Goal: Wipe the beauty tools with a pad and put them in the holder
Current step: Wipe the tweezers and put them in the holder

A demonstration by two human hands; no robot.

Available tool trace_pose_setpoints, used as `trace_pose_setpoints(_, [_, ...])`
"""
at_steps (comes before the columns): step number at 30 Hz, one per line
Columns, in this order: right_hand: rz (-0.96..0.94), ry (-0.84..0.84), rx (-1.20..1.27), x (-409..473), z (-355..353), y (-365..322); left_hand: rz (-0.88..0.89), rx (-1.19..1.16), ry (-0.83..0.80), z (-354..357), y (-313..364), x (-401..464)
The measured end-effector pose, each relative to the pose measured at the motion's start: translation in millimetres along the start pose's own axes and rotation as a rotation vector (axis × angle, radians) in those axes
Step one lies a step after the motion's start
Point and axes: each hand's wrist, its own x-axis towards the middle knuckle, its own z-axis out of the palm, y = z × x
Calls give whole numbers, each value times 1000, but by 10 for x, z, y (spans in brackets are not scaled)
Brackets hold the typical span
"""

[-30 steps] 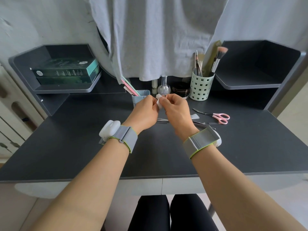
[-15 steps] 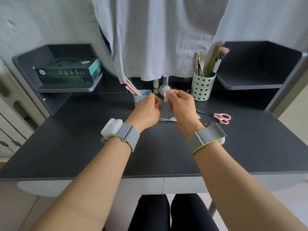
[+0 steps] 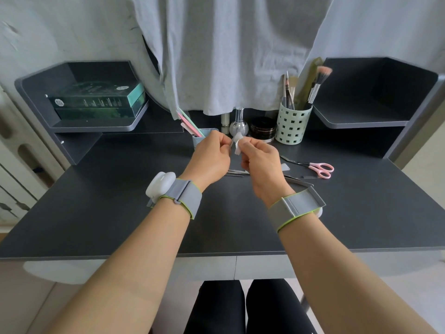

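A person's two bare hands meet above the middle of a dark grey bench, both wrists wrapped in grey bands. The left hand (image 3: 210,157) has its fingers curled, pinching a thin metal tool (image 3: 232,142) whose tip pokes up between the two hands; what kind of tool it is cannot be told. The right hand (image 3: 260,158) has its fingers curled around a white pad (image 3: 238,145), which it presses against that tool. Just beyond the left hand stands a small blue holder (image 3: 198,140) with pink and green nail files (image 3: 190,122) leaning out of it. Beyond the right hand sit a clear round bottle (image 3: 238,126), a dark jar (image 3: 263,128) and a pale green perforated cup (image 3: 292,124) holding makeup brushes (image 3: 317,83). On the bench beneath the hands lie more slim metal tools (image 3: 237,172), partly hidden. To the right of the right hand lie pink-handled scissors (image 3: 317,168). A green box (image 3: 98,100) rests on a shelf far to the left, and a grey cloth (image 3: 228,49) hangs at the back.
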Motion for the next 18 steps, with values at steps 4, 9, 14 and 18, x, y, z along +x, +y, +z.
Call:
trace_pose_setpoints(4, [-40, -28, -51, -13, 61, 2, 30, -5, 6, 9, 5, -9])
trace_pose_setpoints(9, [-66, 8, -113, -9, 78, 16, 75, 15, 21, 8, 37, -31])
trace_pose_setpoints(14, [-102, 0, -205, -16, 46, -9, 92, -26, 38, -13, 29, -48])
trace_pose_setpoints(18, [-131, 0, -285, 7, 26, -12, 117, -10, 52, -38, 19, -14])
